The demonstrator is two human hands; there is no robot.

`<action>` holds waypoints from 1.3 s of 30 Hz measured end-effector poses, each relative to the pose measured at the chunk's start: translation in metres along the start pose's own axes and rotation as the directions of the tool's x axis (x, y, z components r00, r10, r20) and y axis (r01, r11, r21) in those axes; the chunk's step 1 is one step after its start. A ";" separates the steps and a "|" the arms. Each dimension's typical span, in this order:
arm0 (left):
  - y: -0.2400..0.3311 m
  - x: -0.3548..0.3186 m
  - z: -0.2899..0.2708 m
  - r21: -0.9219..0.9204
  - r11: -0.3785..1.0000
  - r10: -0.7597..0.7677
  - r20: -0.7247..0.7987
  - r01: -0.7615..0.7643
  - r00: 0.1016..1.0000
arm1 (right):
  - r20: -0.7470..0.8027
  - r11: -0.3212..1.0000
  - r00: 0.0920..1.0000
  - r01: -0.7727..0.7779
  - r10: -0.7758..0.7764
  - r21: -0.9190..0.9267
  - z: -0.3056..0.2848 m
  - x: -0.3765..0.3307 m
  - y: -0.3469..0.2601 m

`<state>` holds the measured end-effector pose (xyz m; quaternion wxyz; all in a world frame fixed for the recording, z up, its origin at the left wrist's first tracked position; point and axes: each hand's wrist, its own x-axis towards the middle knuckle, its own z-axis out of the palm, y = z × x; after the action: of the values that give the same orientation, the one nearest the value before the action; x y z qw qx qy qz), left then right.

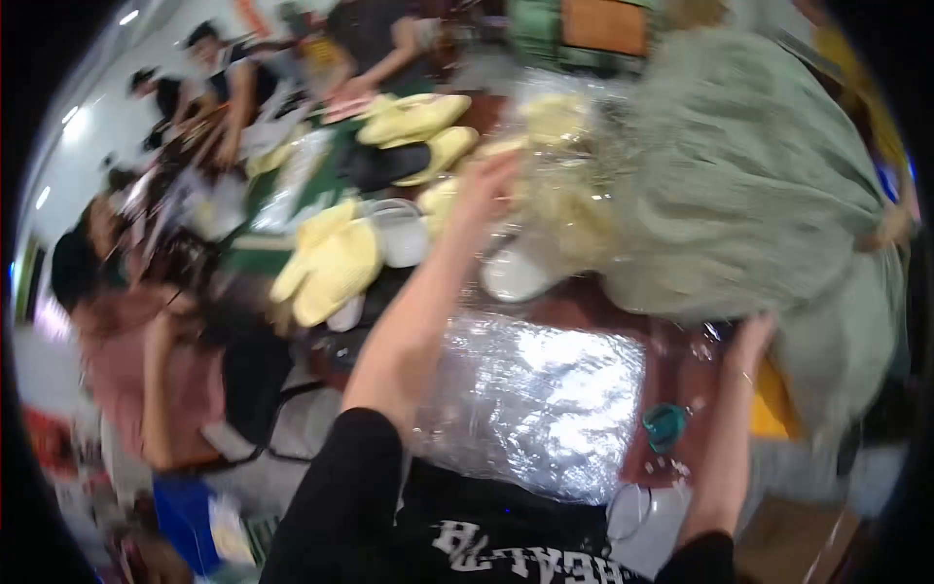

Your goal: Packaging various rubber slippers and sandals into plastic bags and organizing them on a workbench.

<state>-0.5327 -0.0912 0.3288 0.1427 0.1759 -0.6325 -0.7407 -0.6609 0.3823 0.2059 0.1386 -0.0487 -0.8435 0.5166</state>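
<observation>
My left hand (491,185) reaches across the table to the yellow slippers (574,219) in clear plastic. Motion smears its fingers, so I cannot tell whether it grips anything. My right hand (754,341) is at the lower edge of a large grey-green fabric (739,185), its fingers blurred and partly hidden. Between my forearms, a flat clear plastic bag (545,399) lies on the dark red table, shining in the light. A teal ring-shaped roll (664,426) sits beside it. Just below my left hand is a whitish slipper (516,271).
More yellow slippers (336,258) and a black one (384,165) are spread over the far left of the table. A person in a pink top (146,365) sits at my left; others work farther back. A green crate (535,34) stands at the far side.
</observation>
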 end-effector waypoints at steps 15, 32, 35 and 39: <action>-0.112 -0.001 0.064 0.727 0.661 0.012 0.238 -0.186 0.971 | 0.081 0.907 0.991 -0.134 0.111 0.399 0.018 -0.066 -0.046; 0.023 0.062 0.025 0.028 0.972 0.233 -0.021 -0.232 0.972 | 0.370 0.811 0.926 -0.270 0.071 0.519 0.011 -0.074 -0.119; -0.001 0.025 0.042 0.010 1.000 0.020 0.003 -0.020 1.000 | 0.426 0.830 0.901 -0.301 0.085 0.469 0.018 -0.083 -0.113; -0.015 -0.013 0.008 0.080 0.995 0.064 -0.020 -0.062 0.998 | 0.508 0.885 0.861 -0.227 -0.013 0.407 0.034 -0.080 -0.115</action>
<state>-0.5244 -0.0757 0.3158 0.1658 0.1698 -0.6649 -0.7082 -0.5874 0.2820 0.2782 -0.1052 0.0712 -0.7020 0.7007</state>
